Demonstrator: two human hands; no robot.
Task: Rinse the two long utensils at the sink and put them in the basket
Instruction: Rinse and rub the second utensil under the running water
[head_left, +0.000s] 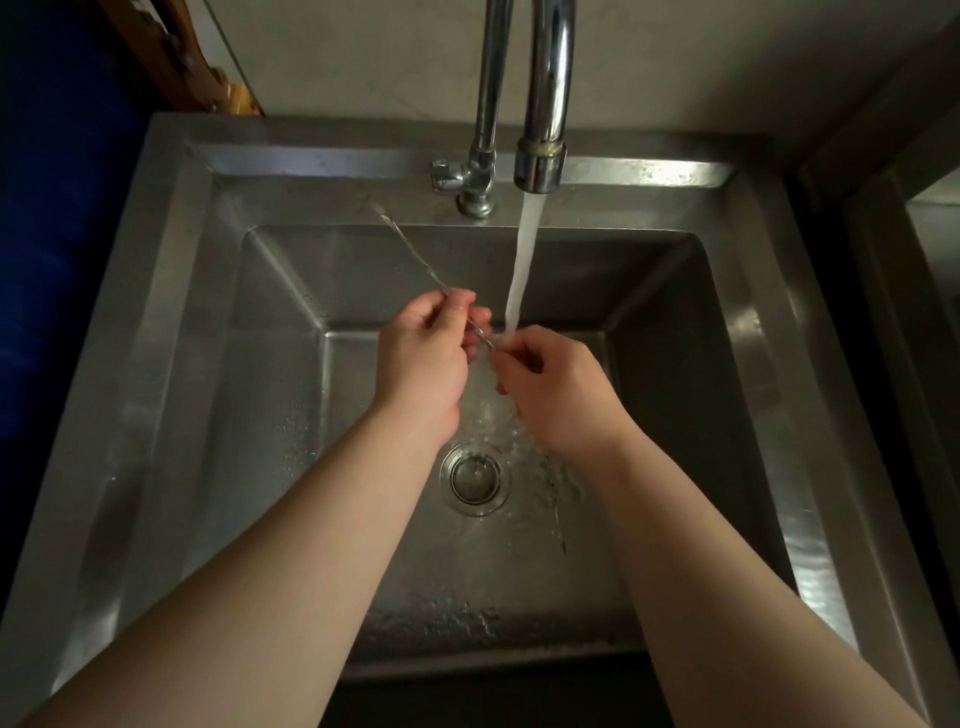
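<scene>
Water (522, 270) runs from the tap (540, 156) in a steady stream into the steel sink (171, 322), landing where the two hands meet above the basin. One thin metal utensil (415, 257), a twisted skewer-like rod, is held over the sink: its long axis runs diagonally, with the far tip pointing up and to the left toward the sink's back ledge and the near end pointing down and to the right into the stream. The left hand (426, 358) has its fingers curled and pinches the rod near mid-length between thumb and fingertips. The right hand (556, 389) is also curled, its fingertips closed on the rod's lower end directly under the water. Both forearms reach in from the near edge. A second thin dark rod (558, 512) appears to lie on the basin floor right of the drain (475, 478), roughly pointing toward the near wall, partly hidden by the right wrist; droplets cover the floor around it.
</scene>
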